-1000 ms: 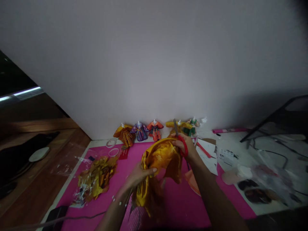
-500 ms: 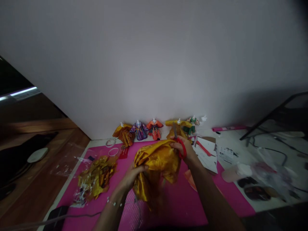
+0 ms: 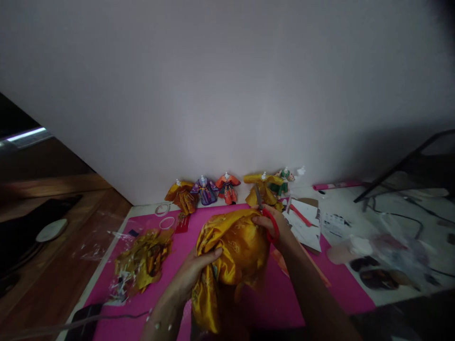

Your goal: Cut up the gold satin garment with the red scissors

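The left hand is clenched on a bundle of gold satin fabric, thumb across the front of the cloth and fingers tucked behind its left edge. The right hand grips the same fabric at its upper right corner while also holding a pair of red-handled scissors; its fingers are through the red loops, and the grey blades point up and slightly left, away from the person, toward the wall. Whether the blades are parted or shut is too blurred to tell.

The fabric is held up above the pink mat on the table, bunched rather than spread. Its long axis runs from the right grip down and to the left, past the left grip, ending in a hanging tail that points toward the person at the lower edge of the view. The widest, puffed part lies between the two grips.

To the left of the left grip, well apart from it, a crumpled heap of gold scraps and clear film lies on the mat. Beyond the right grip, against the wall, a row of small doll costumes stands upright: gold, purple, orange, gold and green. Two white rings lie near the leftmost costume. To the right of the right grip, just beside it, lie white papers with a red strip across them, and farther right a blurred clutter of clear plastic and dark items.
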`<action>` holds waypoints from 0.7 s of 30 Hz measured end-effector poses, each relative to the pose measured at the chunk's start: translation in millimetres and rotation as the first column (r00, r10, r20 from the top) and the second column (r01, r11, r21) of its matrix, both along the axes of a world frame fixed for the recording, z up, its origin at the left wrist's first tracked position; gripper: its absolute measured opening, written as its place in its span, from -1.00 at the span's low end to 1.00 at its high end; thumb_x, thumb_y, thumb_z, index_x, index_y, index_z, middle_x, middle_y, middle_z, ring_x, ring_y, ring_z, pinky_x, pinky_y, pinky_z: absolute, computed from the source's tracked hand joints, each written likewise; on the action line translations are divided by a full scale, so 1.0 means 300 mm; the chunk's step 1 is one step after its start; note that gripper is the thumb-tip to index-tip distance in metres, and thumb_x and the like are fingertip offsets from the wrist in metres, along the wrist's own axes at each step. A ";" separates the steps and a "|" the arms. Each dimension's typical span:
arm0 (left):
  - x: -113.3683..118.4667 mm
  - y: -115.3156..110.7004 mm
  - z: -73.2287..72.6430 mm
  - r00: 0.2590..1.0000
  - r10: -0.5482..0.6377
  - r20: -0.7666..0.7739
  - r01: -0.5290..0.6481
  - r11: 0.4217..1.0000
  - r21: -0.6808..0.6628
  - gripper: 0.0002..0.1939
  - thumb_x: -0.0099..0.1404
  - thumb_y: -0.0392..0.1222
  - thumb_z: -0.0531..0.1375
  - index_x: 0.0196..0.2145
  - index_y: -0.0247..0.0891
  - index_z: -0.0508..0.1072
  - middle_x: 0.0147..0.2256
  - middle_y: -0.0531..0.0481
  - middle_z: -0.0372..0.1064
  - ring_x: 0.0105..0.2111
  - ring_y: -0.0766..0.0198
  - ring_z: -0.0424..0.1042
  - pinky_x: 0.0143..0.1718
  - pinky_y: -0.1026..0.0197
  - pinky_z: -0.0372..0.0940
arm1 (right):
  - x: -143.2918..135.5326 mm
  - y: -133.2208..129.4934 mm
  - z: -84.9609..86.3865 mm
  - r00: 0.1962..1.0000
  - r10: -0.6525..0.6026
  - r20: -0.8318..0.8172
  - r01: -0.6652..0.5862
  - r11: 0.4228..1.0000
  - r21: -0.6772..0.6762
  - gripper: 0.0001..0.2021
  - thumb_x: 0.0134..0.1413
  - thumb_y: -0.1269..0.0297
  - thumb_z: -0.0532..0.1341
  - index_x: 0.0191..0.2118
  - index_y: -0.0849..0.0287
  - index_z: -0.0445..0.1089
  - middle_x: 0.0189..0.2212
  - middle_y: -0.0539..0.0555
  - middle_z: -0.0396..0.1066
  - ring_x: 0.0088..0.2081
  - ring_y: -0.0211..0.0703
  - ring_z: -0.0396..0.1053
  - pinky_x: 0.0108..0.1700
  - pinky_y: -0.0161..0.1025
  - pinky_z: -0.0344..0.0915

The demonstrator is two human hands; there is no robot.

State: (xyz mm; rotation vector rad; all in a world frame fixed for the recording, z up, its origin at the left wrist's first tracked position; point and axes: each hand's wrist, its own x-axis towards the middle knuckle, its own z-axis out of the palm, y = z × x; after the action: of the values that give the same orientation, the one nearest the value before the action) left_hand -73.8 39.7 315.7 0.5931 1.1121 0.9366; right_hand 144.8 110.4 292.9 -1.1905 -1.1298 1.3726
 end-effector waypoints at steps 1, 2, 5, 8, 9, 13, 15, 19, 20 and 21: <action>0.001 -0.008 0.004 1.000 0.008 0.016 -0.008 1.000 -0.005 -0.34 -0.04 -0.16 0.44 0.06 -0.25 0.49 -0.14 -0.17 0.64 0.02 -0.21 0.50 0.06 -0.08 0.33 | 0.001 -0.008 -0.003 1.000 0.004 -0.025 -0.004 1.000 -0.017 -0.67 -0.21 0.17 0.33 -0.24 0.16 0.38 -0.48 -0.01 0.49 -0.41 -0.04 0.44 -0.33 -0.23 0.31; 0.003 -0.015 0.007 0.999 0.018 0.035 -0.018 1.000 -0.014 -0.32 -0.04 -0.16 0.45 0.08 -0.25 0.48 -0.14 -0.17 0.64 0.02 -0.21 0.49 0.06 -0.08 0.34 | 0.002 -0.017 -0.005 0.999 0.011 -0.053 -0.013 0.999 -0.034 -0.67 -0.22 0.19 0.34 -0.25 0.15 0.38 -0.48 -0.02 0.48 -0.42 -0.06 0.43 -0.34 -0.23 0.30; 0.009 -0.031 0.009 0.997 0.038 0.063 -0.034 0.997 -0.064 -0.40 -0.03 -0.13 0.43 0.01 -0.27 0.53 -0.15 -0.19 0.64 0.04 -0.25 0.48 0.04 -0.11 0.35 | -0.001 -0.051 -0.006 0.992 0.051 -0.117 -0.060 0.996 -0.072 -0.70 -0.18 0.17 0.35 -0.27 0.15 0.39 -0.48 -0.03 0.45 -0.42 -0.08 0.42 -0.33 -0.24 0.30; 0.016 -0.035 0.006 0.999 0.026 0.032 -0.022 0.995 -0.096 -0.53 0.01 -0.03 0.38 -0.11 -0.25 0.60 -0.16 -0.19 0.64 0.05 -0.29 0.45 0.02 -0.14 0.36 | 0.003 -0.088 -0.014 0.988 0.073 -0.135 -0.085 0.993 -0.087 -0.68 -0.10 0.00 0.36 -0.34 0.14 0.40 -0.49 -0.03 0.41 -0.41 -0.10 0.40 -0.34 -0.25 0.28; 0.018 -0.034 0.005 1.000 0.021 0.019 -0.019 0.995 -0.095 -0.55 0.02 0.00 0.36 -0.13 -0.23 0.61 -0.16 -0.19 0.64 0.06 -0.30 0.45 0.02 -0.14 0.35 | 0.008 -0.097 -0.024 0.989 0.070 -0.133 -0.083 0.992 -0.092 -0.64 -0.09 -0.07 0.36 -0.35 0.14 0.40 -0.50 -0.03 0.40 -0.41 -0.10 0.39 -0.35 -0.26 0.27; 0.013 -0.034 0.015 1.000 0.030 -0.006 -0.031 0.995 -0.090 -0.59 0.06 0.08 0.33 -0.16 -0.16 0.63 -0.17 -0.17 0.64 0.11 -0.27 0.40 0.07 -0.14 0.33 | 0.058 -0.126 -0.094 0.990 0.054 -0.130 -0.072 0.988 -0.140 -0.41 -0.16 -0.32 0.30 -0.26 0.16 0.40 -0.53 -0.02 0.37 -0.55 -0.17 0.32 -0.49 -0.26 0.20; 0.004 -0.042 0.029 0.998 0.060 -0.035 -0.063 0.996 -0.071 -0.60 0.08 0.10 0.32 -0.15 -0.12 0.62 -0.17 -0.17 0.64 0.15 -0.23 0.36 0.09 -0.12 0.32 | 0.094 -0.148 -0.125 0.990 0.049 -0.133 -0.070 0.985 -0.157 -0.35 -0.10 -0.36 0.24 -0.15 0.16 0.36 -0.51 0.01 0.39 -0.57 -0.16 0.33 -0.52 -0.26 0.20; -0.021 -0.067 0.060 0.979 0.139 -0.149 -0.135 0.990 0.036 -0.59 0.00 0.01 0.39 -0.15 -0.06 0.60 -0.11 -0.12 0.62 0.23 -0.19 0.26 0.14 -0.08 0.30 | 0.153 -0.244 -0.111 0.988 0.089 -0.127 -0.104 0.987 -0.120 -0.39 0.02 -0.27 0.24 0.00 0.14 0.35 -0.47 0.06 0.43 -0.52 -0.09 0.39 -0.52 -0.23 0.22; -0.024 -0.069 0.066 0.973 0.159 -0.165 -0.152 0.987 0.056 -0.58 -0.02 -0.02 0.41 -0.14 -0.06 0.60 -0.09 -0.10 0.62 0.24 -0.19 0.25 0.15 -0.07 0.29 | 0.160 -0.277 -0.091 0.982 0.142 -0.128 -0.156 0.982 -0.103 -0.39 0.02 -0.26 0.25 0.01 0.16 0.37 -0.47 0.08 0.43 -0.52 -0.08 0.38 -0.52 -0.22 0.23; -0.023 -0.069 0.070 0.970 0.175 -0.170 -0.167 0.984 0.056 -0.57 -0.02 -0.03 0.42 -0.14 -0.05 0.60 -0.08 -0.09 0.61 0.24 -0.18 0.25 0.16 -0.07 0.28 | 0.164 -0.311 -0.068 0.967 0.235 -0.103 -0.242 0.969 -0.056 -0.39 0.05 -0.26 0.22 0.01 0.17 0.40 -0.47 0.07 0.42 -0.53 -0.11 0.36 -0.49 -0.21 0.25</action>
State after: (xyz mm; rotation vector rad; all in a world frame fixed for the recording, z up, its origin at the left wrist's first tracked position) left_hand -80.8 18.9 336.7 0.6295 1.3199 1.0736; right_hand 193.8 17.3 272.7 -1.0496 -1.1950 1.6454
